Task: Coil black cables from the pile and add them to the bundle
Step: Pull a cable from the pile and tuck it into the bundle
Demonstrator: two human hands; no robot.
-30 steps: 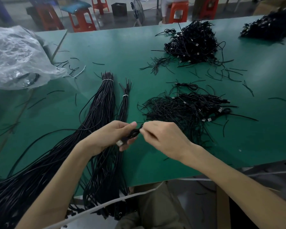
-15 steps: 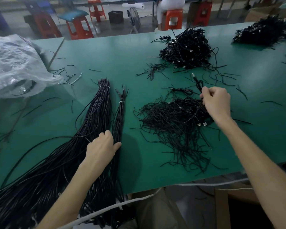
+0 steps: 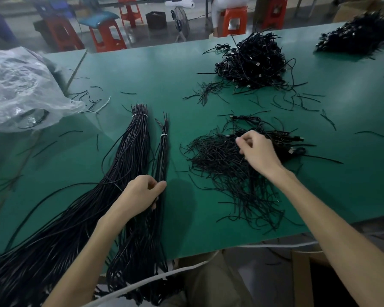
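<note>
Two tied bundles of long black cables lie on the green table [image 3: 169, 76]: a thick bundle [image 3: 133, 151] and a thin bundle [image 3: 163, 147] beside it. My left hand [image 3: 142, 193] grips strands of the thin bundle near its middle, thumb and fingers curled round them. A flat pile of short black strands and coiled cables [image 3: 220, 169] lies to the right. My right hand [image 3: 257, 151] hovers on top of that pile, fingertips pinching a thin black strand. A heap of coiled cables [image 3: 253, 60] sits farther back.
A crumpled clear plastic bag [image 3: 20, 89] covers the table's left side. Another black cable heap [image 3: 359, 36] lies at the far right corner. Loose black strands [image 3: 297, 100] are scattered about. Orange stools [image 3: 106, 36] stand beyond the far edge.
My right hand has come back left and nearer, from the pile's far right onto its top. My left hand, flat on the bundles before, now curls round the thin bundle.
</note>
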